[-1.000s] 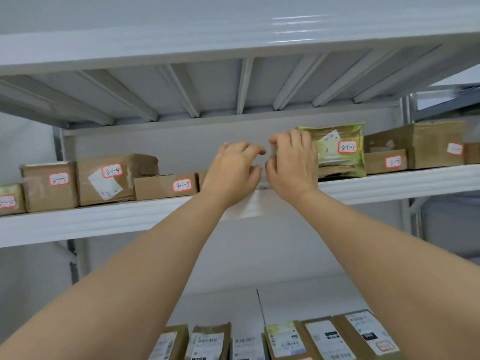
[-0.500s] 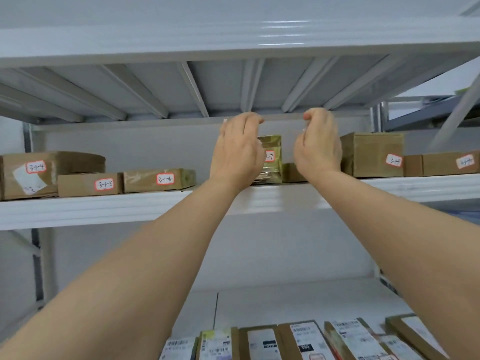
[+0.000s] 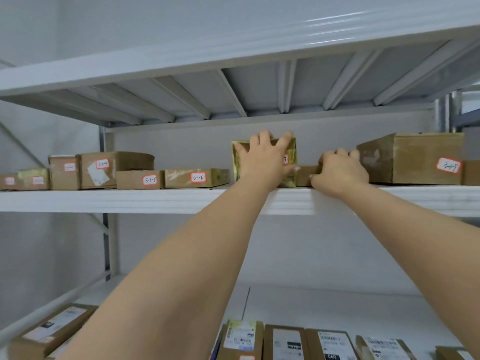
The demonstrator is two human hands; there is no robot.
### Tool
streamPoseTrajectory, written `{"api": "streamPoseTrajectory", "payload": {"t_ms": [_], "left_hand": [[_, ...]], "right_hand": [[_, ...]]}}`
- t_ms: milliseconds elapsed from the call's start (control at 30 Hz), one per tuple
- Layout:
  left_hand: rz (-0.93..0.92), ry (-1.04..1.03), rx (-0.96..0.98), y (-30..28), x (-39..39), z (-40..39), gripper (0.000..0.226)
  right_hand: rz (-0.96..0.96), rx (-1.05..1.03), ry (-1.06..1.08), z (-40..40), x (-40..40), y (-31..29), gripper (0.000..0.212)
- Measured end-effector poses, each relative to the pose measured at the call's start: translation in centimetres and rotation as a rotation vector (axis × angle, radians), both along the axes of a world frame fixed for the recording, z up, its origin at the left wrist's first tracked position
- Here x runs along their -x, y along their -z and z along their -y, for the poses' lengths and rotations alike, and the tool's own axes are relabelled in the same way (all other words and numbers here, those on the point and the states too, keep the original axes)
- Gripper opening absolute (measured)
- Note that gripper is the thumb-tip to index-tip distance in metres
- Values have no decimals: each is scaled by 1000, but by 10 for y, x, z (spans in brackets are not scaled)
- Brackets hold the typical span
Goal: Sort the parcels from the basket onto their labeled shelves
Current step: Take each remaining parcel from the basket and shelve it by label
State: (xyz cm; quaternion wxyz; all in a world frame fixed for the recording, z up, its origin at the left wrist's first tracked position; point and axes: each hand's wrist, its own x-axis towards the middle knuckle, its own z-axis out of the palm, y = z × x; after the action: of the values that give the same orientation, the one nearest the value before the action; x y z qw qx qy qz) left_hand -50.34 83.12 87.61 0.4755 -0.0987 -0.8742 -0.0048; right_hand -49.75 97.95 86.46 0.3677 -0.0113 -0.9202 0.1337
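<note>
A shiny green-gold parcel [image 3: 291,151] stands upright on the white middle shelf [image 3: 130,201]; its red-edged label is mostly covered. My left hand [image 3: 265,159] lies spread flat on the parcel's front, fingertips reaching its top edge. Right beside it sits a small brown box [image 3: 303,175]. My right hand [image 3: 340,172] grips that box, fingers curled over its top and thumb on its front. The basket is out of view.
Labeled brown boxes line the shelf on the left, among them 3-1-6 [image 3: 197,178] and 3-1-5 [image 3: 140,180]. A large brown box [image 3: 415,157] stands close on the right. The upper shelf's ribbed underside [image 3: 259,94] hangs overhead. Several parcels [image 3: 285,341] lie on the lower shelf.
Both hands came down from above the parcel. The left hand now lies flat on the green-gold parcel's front and the right hand has closed on the small brown box. The view shifted.
</note>
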Motion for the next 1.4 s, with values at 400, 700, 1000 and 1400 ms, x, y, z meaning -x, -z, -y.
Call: {"api": "streamPoseTrajectory", "payload": {"t_ms": [400, 700, 1000, 1400], "left_hand": [[45, 8, -26, 1, 12, 53, 90], [-157, 209, 38, 2, 6, -14, 66], [-158, 429, 87, -8, -5, -161, 49], [-65, 183, 168, -14, 5, -269, 64]], "right_hand": [[86, 1, -119, 45, 7, -1, 33], [-374, -66, -70, 1, -6, 4, 37], [-632, 73, 228, -150, -28, 1, 30], [30, 107, 535, -313, -24, -6, 73]]}}
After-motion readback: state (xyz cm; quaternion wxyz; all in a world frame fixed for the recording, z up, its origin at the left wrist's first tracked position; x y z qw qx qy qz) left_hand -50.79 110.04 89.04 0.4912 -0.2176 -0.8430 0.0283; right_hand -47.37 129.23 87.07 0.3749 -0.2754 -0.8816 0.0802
